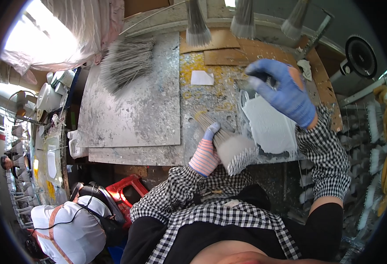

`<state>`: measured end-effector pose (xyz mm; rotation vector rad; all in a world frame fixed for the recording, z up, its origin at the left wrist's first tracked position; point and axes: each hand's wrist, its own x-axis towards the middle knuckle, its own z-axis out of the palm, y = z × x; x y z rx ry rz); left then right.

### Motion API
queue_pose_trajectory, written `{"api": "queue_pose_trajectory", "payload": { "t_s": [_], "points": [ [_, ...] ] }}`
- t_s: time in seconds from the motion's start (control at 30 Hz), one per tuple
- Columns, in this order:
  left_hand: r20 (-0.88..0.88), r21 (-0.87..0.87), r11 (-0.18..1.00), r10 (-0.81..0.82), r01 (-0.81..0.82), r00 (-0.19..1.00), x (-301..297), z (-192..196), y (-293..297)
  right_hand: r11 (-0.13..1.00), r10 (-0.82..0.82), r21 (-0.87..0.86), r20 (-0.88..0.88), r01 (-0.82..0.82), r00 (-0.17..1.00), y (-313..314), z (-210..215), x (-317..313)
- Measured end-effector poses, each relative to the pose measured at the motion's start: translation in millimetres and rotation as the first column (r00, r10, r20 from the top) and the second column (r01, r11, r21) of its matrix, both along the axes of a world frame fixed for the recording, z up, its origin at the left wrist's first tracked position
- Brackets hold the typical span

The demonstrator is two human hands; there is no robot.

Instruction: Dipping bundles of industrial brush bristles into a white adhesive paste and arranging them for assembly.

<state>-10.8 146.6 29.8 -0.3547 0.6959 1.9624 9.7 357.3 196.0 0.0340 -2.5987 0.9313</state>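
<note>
Pretty messy table, grey board, heap of thin stems on it. White paste patch, right side. White-tipped stem bundle by front edge. Blue-gloved right hand over paste, fingers loosely apart. Striped-gloved left hand clutching bundle.

The left hand is clenched while the right hand hovers farther forward, loosely curled.
</note>
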Motion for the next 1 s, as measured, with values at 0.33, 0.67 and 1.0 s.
{"api": "queue_pose_trajectory", "payload": {
  "t_s": [0.33,0.67,1.0],
  "points": [
    [-0.835,-0.106,0.933,0.104,-0.344,0.541,-193.8,80.1,-74.3,0.775,0.311,0.632,-0.392,0.008,0.866,-52.5,-36.0,-308.9],
    [-0.815,-0.157,0.905,0.108,-0.396,0.569,-331.2,64.1,-110.7,0.749,0.169,0.661,-0.124,-0.045,0.978,-76.7,-23.7,-307.0],
    [-0.889,-0.219,0.891,-0.015,-0.398,0.457,-284.8,97.7,-104.4,0.834,0.283,0.533,-0.195,-0.141,0.939,-82.0,-3.2,-268.1]
  ]
}}
